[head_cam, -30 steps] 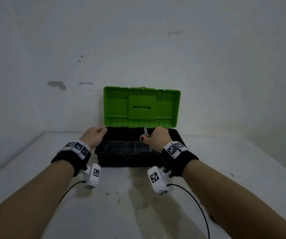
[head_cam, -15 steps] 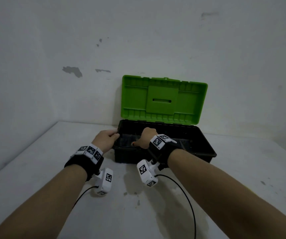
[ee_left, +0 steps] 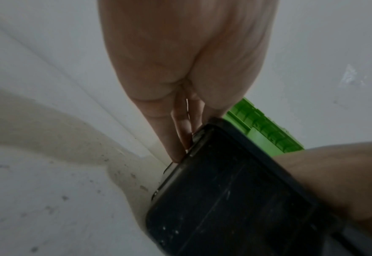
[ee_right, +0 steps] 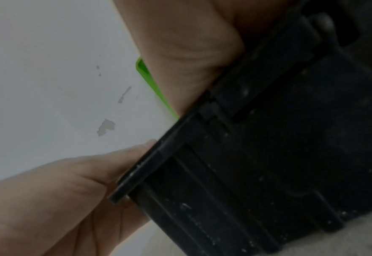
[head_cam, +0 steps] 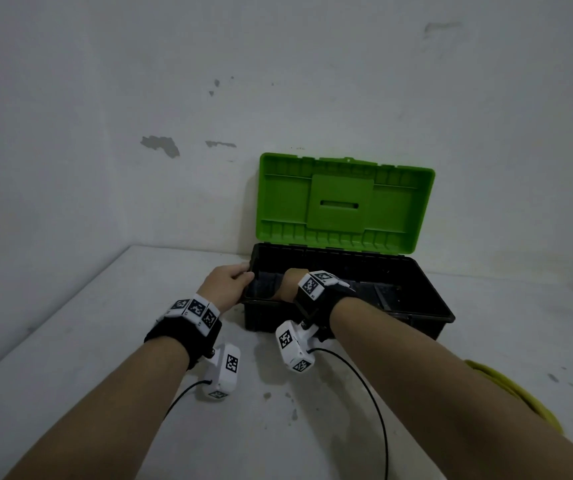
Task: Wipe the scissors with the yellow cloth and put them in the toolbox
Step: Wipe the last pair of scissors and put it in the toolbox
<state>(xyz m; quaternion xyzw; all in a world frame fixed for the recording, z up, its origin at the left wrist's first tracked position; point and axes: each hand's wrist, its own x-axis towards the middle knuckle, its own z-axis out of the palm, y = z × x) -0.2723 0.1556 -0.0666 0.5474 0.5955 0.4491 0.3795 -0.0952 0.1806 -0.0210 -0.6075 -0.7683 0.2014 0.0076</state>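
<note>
Scissors are out of my sight, I think down in the toolbox [head_cam: 416, 306] where my right hand [head_cam: 290, 284] reaches, grip unclear, while my left hand [head_cam: 226, 287] grips its corner; next I let go.

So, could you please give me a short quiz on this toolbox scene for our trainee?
1. True or false: the toolbox has its green lid shut.
2. What does the left hand grip? A) a yellow cloth B) the toolbox rim C) scissors
3. Where does the right hand reach?
Key: 1 false, the lid stands open. 2 B. 3 Into the toolbox; its fingers are hidden.
</note>
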